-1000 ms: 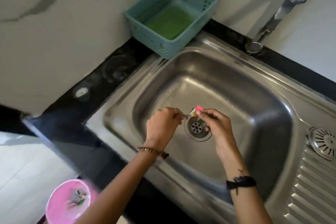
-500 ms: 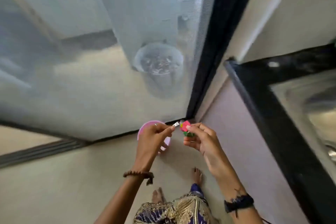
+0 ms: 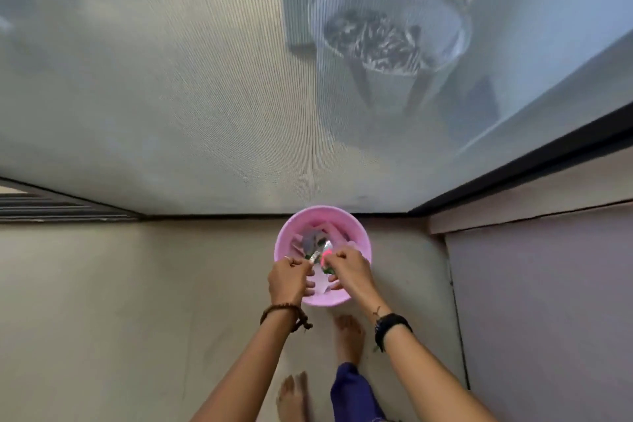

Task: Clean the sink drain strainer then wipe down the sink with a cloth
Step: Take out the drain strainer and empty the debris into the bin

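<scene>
Both hands hang over a pink bin on the floor. My left hand pinches a small silvery scrap between thumb and fingers. My right hand pinches pink and green scraps of debris. The two hands are close together above the bin's near half. Inside the bin lie several pieces of rubbish. The sink, its strainer and any cloth are out of view.
A mesh screen door with a dark frame stands right behind the bin; a grey pot shows through it. My bare feet stand on the beige floor just behind the bin. A mauve cabinet side is to the right.
I turned from the sink to the floor. Both hands carried the scraps away from the drain and down over the pink bin.
</scene>
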